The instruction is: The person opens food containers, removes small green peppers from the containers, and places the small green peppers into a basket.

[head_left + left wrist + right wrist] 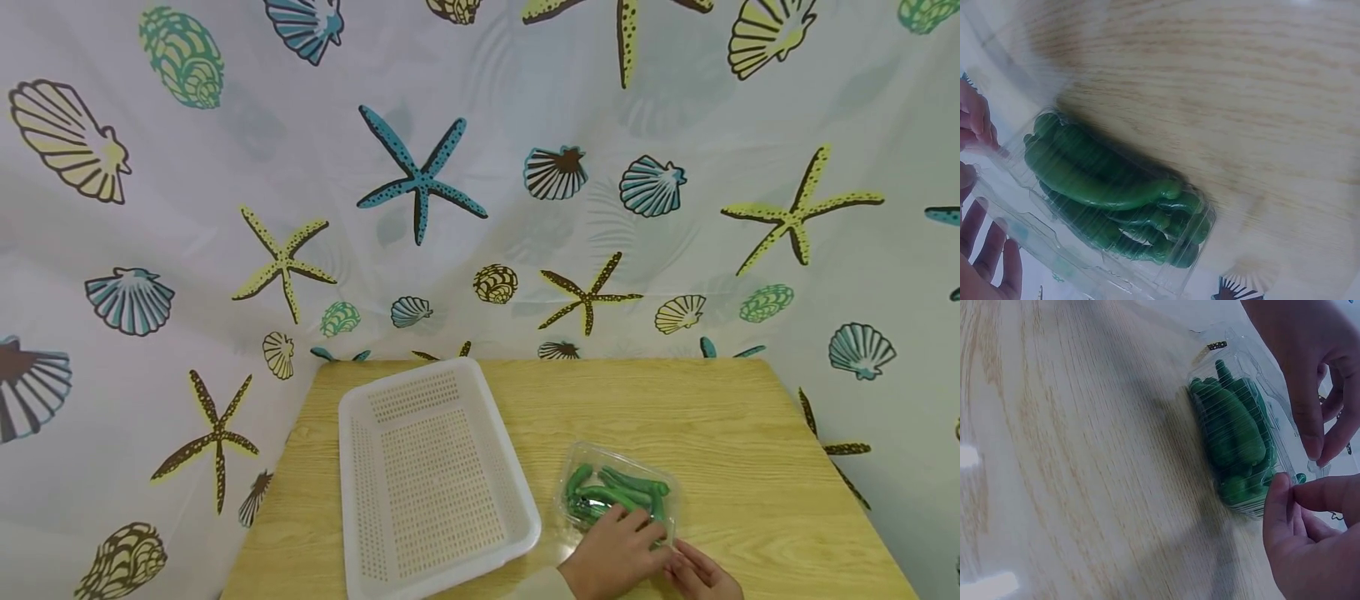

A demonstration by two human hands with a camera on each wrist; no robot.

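A clear plastic clamshell box point(671, 479) stands on the table, packed with several long green peppers point(1104, 181). My left hand point(618, 550) reaches across its near side, and in the right wrist view the thumb and a finger of that left hand point(1313, 394) pinch the clear edge. Close beside it, my right hand point(701, 575) is at the box's near right corner. Its thumb and forefinger pinch the rim there, as the right wrist view shows of the right hand point(1316, 531). Through the clear plastic the peppers point(1229, 425) lie stacked lengthwise.
A large white perforated basket point(517, 500) stands left of the box on the wooden table point(720, 417). A white curtain point(495, 108) printed with starfish and shells hangs behind the table and along both sides.
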